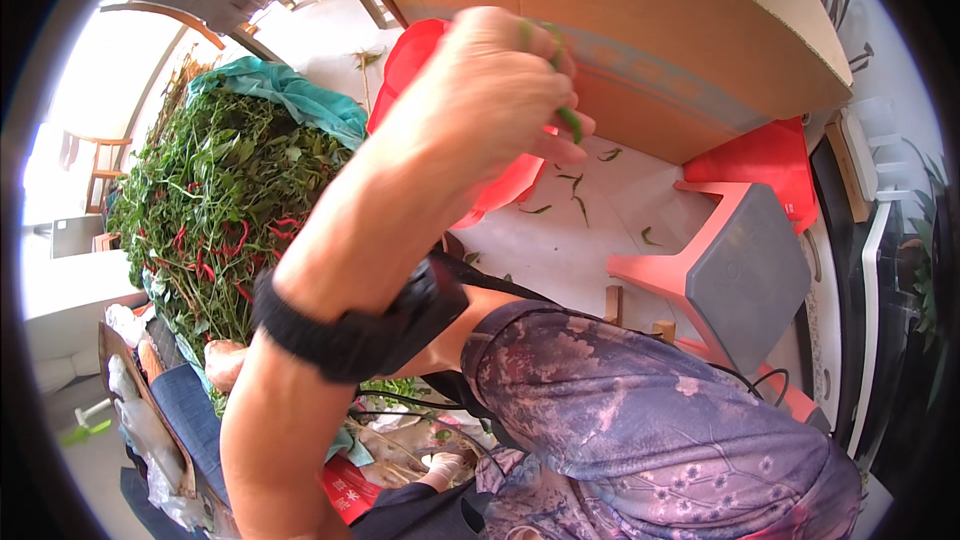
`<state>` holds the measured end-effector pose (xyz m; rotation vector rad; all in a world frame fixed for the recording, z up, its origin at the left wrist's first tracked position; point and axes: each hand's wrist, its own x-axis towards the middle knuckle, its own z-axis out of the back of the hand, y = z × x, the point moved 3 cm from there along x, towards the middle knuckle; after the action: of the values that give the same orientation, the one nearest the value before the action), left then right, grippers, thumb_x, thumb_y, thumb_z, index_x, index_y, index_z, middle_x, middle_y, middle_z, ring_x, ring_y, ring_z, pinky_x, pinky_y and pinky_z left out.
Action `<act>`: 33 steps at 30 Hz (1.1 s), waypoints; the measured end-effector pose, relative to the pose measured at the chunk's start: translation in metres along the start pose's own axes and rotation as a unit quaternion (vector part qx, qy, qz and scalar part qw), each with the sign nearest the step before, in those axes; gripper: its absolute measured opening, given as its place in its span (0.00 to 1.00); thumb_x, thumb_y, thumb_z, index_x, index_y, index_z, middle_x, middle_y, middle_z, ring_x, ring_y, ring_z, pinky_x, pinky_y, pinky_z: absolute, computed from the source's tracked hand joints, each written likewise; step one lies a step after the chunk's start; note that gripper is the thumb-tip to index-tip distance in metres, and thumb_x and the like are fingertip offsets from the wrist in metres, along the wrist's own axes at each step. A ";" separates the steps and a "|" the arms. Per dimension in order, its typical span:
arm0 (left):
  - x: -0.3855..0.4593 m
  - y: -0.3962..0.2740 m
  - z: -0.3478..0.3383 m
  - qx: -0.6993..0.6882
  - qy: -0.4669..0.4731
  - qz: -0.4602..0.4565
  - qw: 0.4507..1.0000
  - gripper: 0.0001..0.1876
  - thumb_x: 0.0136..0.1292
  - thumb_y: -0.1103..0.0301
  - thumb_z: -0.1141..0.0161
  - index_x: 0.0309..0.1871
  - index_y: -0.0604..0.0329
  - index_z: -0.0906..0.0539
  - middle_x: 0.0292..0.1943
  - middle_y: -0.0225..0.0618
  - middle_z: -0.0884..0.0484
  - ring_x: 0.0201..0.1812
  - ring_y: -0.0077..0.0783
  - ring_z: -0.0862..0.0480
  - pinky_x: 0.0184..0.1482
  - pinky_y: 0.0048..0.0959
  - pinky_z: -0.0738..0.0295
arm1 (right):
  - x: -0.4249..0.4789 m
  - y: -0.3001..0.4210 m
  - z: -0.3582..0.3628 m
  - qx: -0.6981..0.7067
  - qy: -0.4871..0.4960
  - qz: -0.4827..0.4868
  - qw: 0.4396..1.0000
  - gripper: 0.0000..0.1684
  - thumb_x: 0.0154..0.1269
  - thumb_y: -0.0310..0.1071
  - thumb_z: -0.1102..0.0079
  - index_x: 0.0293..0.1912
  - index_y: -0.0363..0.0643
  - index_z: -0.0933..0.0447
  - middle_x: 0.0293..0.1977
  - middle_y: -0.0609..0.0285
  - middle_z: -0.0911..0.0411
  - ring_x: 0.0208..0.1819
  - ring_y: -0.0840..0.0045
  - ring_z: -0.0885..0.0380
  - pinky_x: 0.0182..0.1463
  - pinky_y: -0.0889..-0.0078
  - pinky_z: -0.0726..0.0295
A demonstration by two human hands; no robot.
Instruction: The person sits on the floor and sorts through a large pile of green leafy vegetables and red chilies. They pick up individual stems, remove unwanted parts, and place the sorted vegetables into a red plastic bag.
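My left hand (517, 82), blurred, is raised across the upper middle, with long green chili peppers (570, 124) between its fingers. A black strap with a dark device (420, 307) circles that forearm. Behind the hand stands a red container (409, 52). My right hand (225, 364) appears at the lower edge of a large heap of cut pepper plants (225, 165); most of its arm is hidden behind the left forearm, and what it touches is unclear. Red chili peppers (240, 238) hang among the green leaves, and a teal cloth (285, 94) borders the heap.
A large cardboard box (637, 22) stands at the top. Several green peppers (581, 206) lie on the pale floor. At right is a pink stool with a grey top (750, 277), beside another red container (772, 157). Folded denim (187, 420) and plastic bags (154, 442) are at lower left.
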<state>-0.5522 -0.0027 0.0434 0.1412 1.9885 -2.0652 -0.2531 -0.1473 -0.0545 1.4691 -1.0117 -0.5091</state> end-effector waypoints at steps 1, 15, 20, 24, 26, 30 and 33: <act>0.013 0.005 -0.004 0.016 0.037 -0.013 0.999 0.11 0.63 0.73 0.47 0.43 0.76 0.24 0.36 0.44 0.21 0.36 0.33 0.15 0.36 0.23 0.19 | 0.003 0.004 0.000 0.001 0.002 0.004 1.000 0.04 0.57 0.30 0.43 0.35 0.46 0.24 0.26 0.68 0.26 0.28 0.85 0.29 0.23 0.83 0.30; -0.004 0.025 0.056 0.019 -0.217 0.085 0.972 0.05 0.57 0.78 0.46 0.29 0.73 0.23 0.24 0.40 0.22 0.23 0.28 0.18 0.23 0.19 0.25 | 0.009 0.017 0.007 0.021 -0.009 -0.005 1.000 0.04 0.58 0.29 0.42 0.35 0.44 0.24 0.24 0.66 0.26 0.23 0.84 0.29 0.19 0.82 0.32; 0.018 0.050 0.078 0.011 -0.250 0.118 0.961 0.02 0.53 0.81 0.45 0.28 0.73 0.24 0.26 0.42 0.23 0.26 0.31 0.18 0.26 0.24 0.20 | 0.008 0.020 0.012 0.029 -0.022 -0.018 0.999 0.03 0.58 0.29 0.42 0.35 0.43 0.24 0.23 0.65 0.25 0.21 0.83 0.29 0.17 0.82 0.33; 0.013 0.045 0.081 0.041 -0.367 0.128 0.920 0.08 0.53 0.80 0.43 0.34 0.77 0.26 0.28 0.48 0.24 0.33 0.35 0.19 0.32 0.31 0.18 | 0.014 0.026 0.010 0.043 -0.028 -0.021 0.998 0.03 0.58 0.29 0.42 0.35 0.42 0.24 0.23 0.64 0.25 0.20 0.83 0.29 0.16 0.82 0.34; 0.027 0.064 0.114 0.242 -0.208 0.019 0.947 0.12 0.47 0.77 0.36 0.36 0.70 0.25 0.31 0.42 0.24 0.39 0.34 0.22 0.37 0.33 0.20 | 0.013 0.016 0.014 0.052 -0.043 -0.032 0.997 0.03 0.58 0.29 0.42 0.35 0.42 0.24 0.23 0.64 0.25 0.19 0.83 0.29 0.16 0.82 0.34; -0.067 0.030 0.109 0.171 -0.154 -0.231 0.945 0.08 0.54 0.80 0.45 0.38 0.66 0.25 0.34 0.36 0.25 0.37 0.29 0.25 0.37 0.26 0.26 | 0.016 0.015 0.022 0.102 -0.076 -0.049 0.991 0.03 0.59 0.29 0.42 0.34 0.41 0.24 0.22 0.64 0.25 0.18 0.82 0.29 0.14 0.82 0.34; -0.151 -0.005 0.103 0.170 -0.180 -0.312 0.917 0.07 0.62 0.81 0.54 0.42 0.68 0.27 0.38 0.39 0.30 0.40 0.31 0.26 0.44 0.25 0.26 | 0.016 0.026 0.031 0.129 -0.095 -0.060 0.985 0.03 0.59 0.28 0.42 0.34 0.41 0.24 0.22 0.63 0.25 0.17 0.82 0.29 0.13 0.82 0.35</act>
<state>-0.3972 -0.0856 0.0924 -0.8561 1.5507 -2.5539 -0.2769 -0.1752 -0.0318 1.7453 -1.1777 -0.6309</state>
